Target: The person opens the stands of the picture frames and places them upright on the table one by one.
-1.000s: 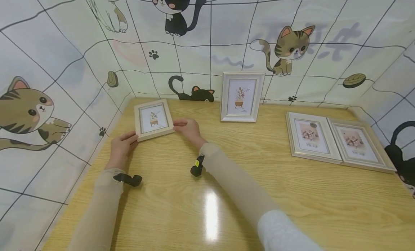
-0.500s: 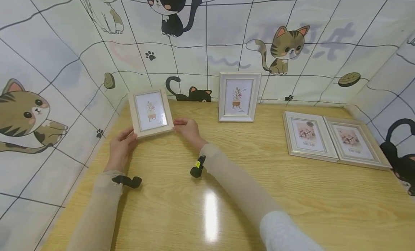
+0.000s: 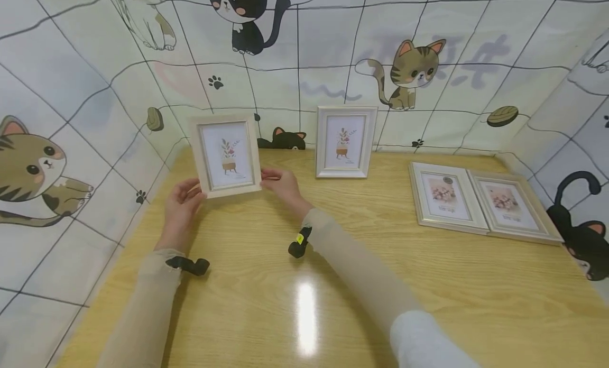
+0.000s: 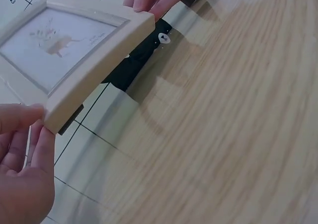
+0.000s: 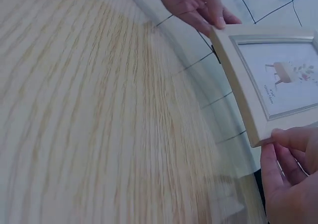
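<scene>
A light wood picture frame with a potted-plant print is held nearly upright above the table at the back left. My left hand pinches its lower left corner between thumb and fingers. At the lower right corner, my right hand grips the same way. Both wrist views show the thumbs on the front face and fingers behind and beneath; the frame's bottom edge is apart from the table. To the right, a white picture frame with a similar print stands upright against the wall.
Two more picture frames, a white one and a light wood one, lie flat side by side at the right of the wooden table. A cat-patterned wall covering bounds the table at the back and sides.
Both hands have raised the light wood picture frame and tilted it from leaning back to nearly upright. The right hand has shifted slightly right. The other frames stay put while the head view drifts.
</scene>
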{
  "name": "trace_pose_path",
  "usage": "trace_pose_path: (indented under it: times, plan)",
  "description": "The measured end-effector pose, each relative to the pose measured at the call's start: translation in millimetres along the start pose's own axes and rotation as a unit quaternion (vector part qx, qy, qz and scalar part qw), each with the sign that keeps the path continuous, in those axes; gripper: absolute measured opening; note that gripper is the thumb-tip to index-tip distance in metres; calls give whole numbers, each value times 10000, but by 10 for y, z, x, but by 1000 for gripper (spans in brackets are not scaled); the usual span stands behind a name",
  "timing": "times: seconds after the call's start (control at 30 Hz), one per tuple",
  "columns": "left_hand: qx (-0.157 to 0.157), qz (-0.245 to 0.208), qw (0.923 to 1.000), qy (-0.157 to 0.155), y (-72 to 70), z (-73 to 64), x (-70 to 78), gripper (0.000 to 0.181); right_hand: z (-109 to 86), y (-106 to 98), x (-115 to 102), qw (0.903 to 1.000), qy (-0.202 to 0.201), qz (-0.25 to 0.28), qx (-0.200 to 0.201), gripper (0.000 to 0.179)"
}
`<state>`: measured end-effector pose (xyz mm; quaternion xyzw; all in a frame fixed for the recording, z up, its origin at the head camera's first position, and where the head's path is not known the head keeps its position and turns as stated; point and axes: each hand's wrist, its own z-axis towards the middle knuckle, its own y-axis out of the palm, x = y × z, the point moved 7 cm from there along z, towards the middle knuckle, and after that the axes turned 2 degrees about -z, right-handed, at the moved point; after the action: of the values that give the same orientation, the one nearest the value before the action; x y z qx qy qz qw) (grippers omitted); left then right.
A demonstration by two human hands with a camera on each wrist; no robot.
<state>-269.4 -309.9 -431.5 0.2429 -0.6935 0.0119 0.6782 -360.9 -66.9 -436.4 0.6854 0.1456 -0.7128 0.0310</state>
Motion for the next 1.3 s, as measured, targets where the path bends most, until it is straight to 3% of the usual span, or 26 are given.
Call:
trace_pose_path:
  times: [0.2, 0.43, 0.77, 1.07, 1.3]
  plan:
    - [-460, 430, 9970, 459, 96, 83, -65, 39, -11, -120, 51, 9992, -60, -401, -26, 41]
    - [-865, 1142, 9862, 823, 254, 163, -114, 42, 27, -316, 51, 9971, -254, -712, 5, 41]
    - [-1254, 1571, 9767, 746, 550, 144, -191, 31, 14, -593, 79, 9956, -302, -873, 131, 41]
    - [-1399, 1803, 9721, 547, 685, 162, -355, 28, -30, -760, 136, 9933, -47, -1098, 345, 42]
    - [-1576, 1911, 9670, 596, 786, 173, -391, 26, -17, -849, 194, 9894, -118, -1393, 399, 42]
